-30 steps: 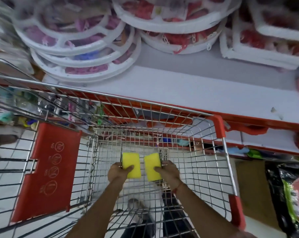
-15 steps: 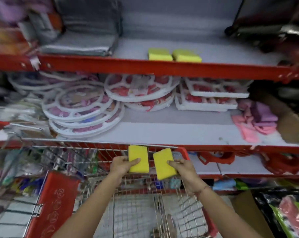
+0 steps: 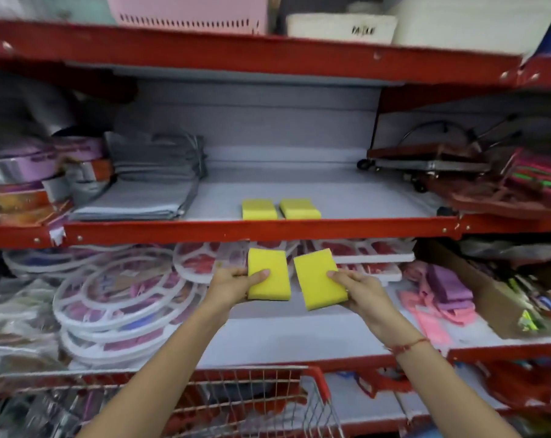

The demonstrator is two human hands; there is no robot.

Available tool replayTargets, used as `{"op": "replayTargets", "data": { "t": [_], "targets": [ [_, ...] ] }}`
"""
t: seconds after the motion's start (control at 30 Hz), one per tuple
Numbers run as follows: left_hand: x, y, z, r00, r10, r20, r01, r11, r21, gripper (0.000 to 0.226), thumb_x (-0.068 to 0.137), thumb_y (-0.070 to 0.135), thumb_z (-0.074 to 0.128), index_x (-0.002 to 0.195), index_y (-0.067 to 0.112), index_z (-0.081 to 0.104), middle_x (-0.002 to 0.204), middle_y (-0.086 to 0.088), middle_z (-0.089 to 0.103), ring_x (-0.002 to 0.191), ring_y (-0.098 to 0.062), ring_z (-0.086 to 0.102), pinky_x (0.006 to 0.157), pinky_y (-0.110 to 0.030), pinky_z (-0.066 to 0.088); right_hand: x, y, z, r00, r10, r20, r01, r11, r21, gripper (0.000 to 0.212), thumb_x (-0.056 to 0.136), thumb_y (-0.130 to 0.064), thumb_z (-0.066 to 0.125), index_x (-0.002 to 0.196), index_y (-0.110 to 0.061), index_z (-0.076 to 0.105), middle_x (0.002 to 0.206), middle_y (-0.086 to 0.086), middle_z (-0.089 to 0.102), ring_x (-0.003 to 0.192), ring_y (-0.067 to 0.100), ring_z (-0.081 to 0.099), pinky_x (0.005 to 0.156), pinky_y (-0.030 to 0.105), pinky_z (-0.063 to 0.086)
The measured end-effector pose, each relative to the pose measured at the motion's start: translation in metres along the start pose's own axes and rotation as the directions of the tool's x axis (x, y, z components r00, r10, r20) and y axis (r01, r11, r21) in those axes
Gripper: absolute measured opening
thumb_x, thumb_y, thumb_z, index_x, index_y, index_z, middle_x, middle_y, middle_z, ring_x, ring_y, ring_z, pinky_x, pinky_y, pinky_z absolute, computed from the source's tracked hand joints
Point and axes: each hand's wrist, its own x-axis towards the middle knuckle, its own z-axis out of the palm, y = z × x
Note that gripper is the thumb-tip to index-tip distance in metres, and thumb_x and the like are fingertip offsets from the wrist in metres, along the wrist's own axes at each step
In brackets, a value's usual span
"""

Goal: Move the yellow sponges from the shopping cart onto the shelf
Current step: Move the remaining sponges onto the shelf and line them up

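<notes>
My left hand (image 3: 233, 284) grips a yellow sponge (image 3: 269, 275) by its left edge, thumb on top. My right hand (image 3: 361, 287) holds a second yellow sponge (image 3: 319, 279), tilted slightly. Both are raised side by side in front of the red-edged shelf (image 3: 261, 230), just below its front lip. Two more yellow sponges (image 3: 259, 209) (image 3: 299, 208) lie side by side on that shelf's grey surface near the front. The wire shopping cart (image 3: 268, 396) with red corners is at the bottom, below my forearms.
Folded grey cloths (image 3: 154, 184) sit left of the shelved sponges; a red trolley (image 3: 426, 165) and stacked items sit to the right. White round trays (image 3: 116, 298) and pink cloths (image 3: 438, 295) fill the lower shelf. Pink and white baskets stand on the top shelf.
Both hands have lifted the two sponges up out of the cart to just below the middle shelf's edge. My view has tilted upward from the cart to the shelves.
</notes>
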Motion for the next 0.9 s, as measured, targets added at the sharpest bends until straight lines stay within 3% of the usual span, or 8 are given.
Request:
{"op": "replayTargets", "data": {
  "t": [0.13, 0.2, 0.27, 0.33, 0.4, 0.6, 0.8, 0.9],
  "targets": [
    [0.02, 0.049, 0.026, 0.996, 0.089, 0.025, -0.089, 0.996, 0.005, 0.03, 0.08, 0.016, 0.074, 0.105, 0.0, 0.069, 0.093, -0.011, 0.07, 0.063, -0.01, 0.069, 0.047, -0.015, 0.054, 0.026, -0.053, -0.013, 0.994, -0.104, -0.024, 0.105, 0.994, 0.016, 0.022, 0.086, -0.015, 0.065, 0.105, -0.003, 0.066, 0.088, 0.009, 0.068, 0.071, 0.013, 0.064, 0.053, 0.019, 0.056],
    [0.031, 0.071, 0.04, 0.992, 0.122, 0.007, -0.122, 0.992, 0.01, 0.025, 0.077, 0.019, 0.077, 0.096, 0.005, 0.07, 0.094, -0.009, 0.069, 0.076, -0.017, 0.067, 0.056, -0.018, 0.056, 0.042, -0.075, -0.023, 0.989, -0.14, -0.043, 0.14, 0.99, 0.012, 0.02, 0.086, -0.016, 0.066, 0.101, -0.003, 0.066, 0.087, 0.009, 0.067, 0.073, 0.016, 0.064, 0.057, 0.025, 0.057],
    [0.048, 0.092, 0.054, 0.989, 0.148, -0.018, -0.148, 0.989, 0.013, 0.031, 0.07, 0.027, 0.082, 0.093, 0.012, 0.068, 0.102, -0.009, 0.07, 0.091, -0.023, 0.067, 0.078, -0.031, 0.058, 0.06, -0.095, -0.035, 0.985, -0.163, -0.06, 0.163, 0.987, -0.007, 0.027, 0.085, -0.019, 0.067, 0.106, -0.002, 0.065, 0.095, 0.011, 0.068, 0.083, 0.021, 0.064, 0.07, 0.033, 0.056],
    [0.065, 0.108, 0.069, 0.981, 0.188, -0.042, -0.185, 0.981, 0.057, 0.069, 0.054, 0.041, 0.087, 0.112, 0.012, 0.064, 0.115, -0.012, 0.07, 0.102, -0.027, 0.068, 0.094, -0.043, 0.056, 0.076, -0.111, -0.046, 0.978, -0.194, -0.073, 0.191, 0.981, -0.043, 0.031, 0.085, -0.02, 0.067, 0.11, -0.002, 0.063, 0.097, 0.011, 0.068, 0.081, 0.019, 0.064, 0.071, 0.031, 0.055],
    [0.083, 0.12, 0.087, 0.975, 0.211, -0.064, -0.204, 0.974, 0.096, 0.092, 0.042, 0.048, 0.085, 0.124, 0.017, 0.057, 0.117, -0.015, 0.07, 0.105, -0.031, 0.068, 0.093, -0.048, 0.055, 0.097, -0.123, -0.059, 0.971, -0.215, -0.101, 0.209, 0.975, -0.068, 0.034, 0.085, -0.018, 0.067, 0.114, -0.001, 0.061, 0.101, 0.013, 0.067, 0.081, 0.019, 0.064, 0.067, 0.029, 0.056],
    [0.111, 0.147, 0.146, 0.959, 0.283, -0.033, -0.25, 0.892, 0.376, 0.081, 0.072, 0.035, 0.078, 0.143, 0.021, 0.04, 0.137, -0.012, 0.058, 0.124, -0.03, 0.056, 0.101, -0.041, 0.05, 0.16, -0.131, -0.098, 0.961, -0.211, -0.179, 0.153, 0.945, -0.29, 0.054, 0.081, -0.02, 0.072, 0.129, -0.001, 0.054, 0.128, 0.02, 0.06, 0.111, 0.035, 0.062, 0.095, 0.053, 0.052],
    [0.133, 0.146, 0.182, 0.967, 0.249, 0.046, -0.217, 0.724, 0.655, 0.066, 0.083, 0.035, 0.068, 0.14, 0.011, 0.044, 0.141, -0.012, 0.054, 0.131, -0.029, 0.05, 0.105, -0.035, 0.042, 0.192, -0.128, -0.115, 0.951, -0.22, -0.219, 0.063, 0.827, -0.559, 0.053, 0.08, -0.029, 0.072, 0.125, -0.004, 0.06, 0.129, 0.016, 0.062, 0.117, 0.03, 0.058, 0.099, 0.039, 0.049],
    [0.138, 0.146, 0.187, 0.961, 0.271, 0.044, -0.213, 0.636, 0.742, 0.061, 0.084, 0.035, 0.066, 0.137, 0.01, 0.049, 0.139, -0.012, 0.055, 0.13, -0.03, 0.05, 0.104, -0.035, 0.043, 0.199, -0.127, -0.12, 0.96, -0.18, -0.217, -0.014, 0.737, -0.676, 0.051, 0.08, -0.034, 0.071, 0.121, -0.004, 0.063, 0.126, 0.015, 0.064, 0.117, 0.03, 0.057, 0.091, 0.032, 0.046]
  ]
}}
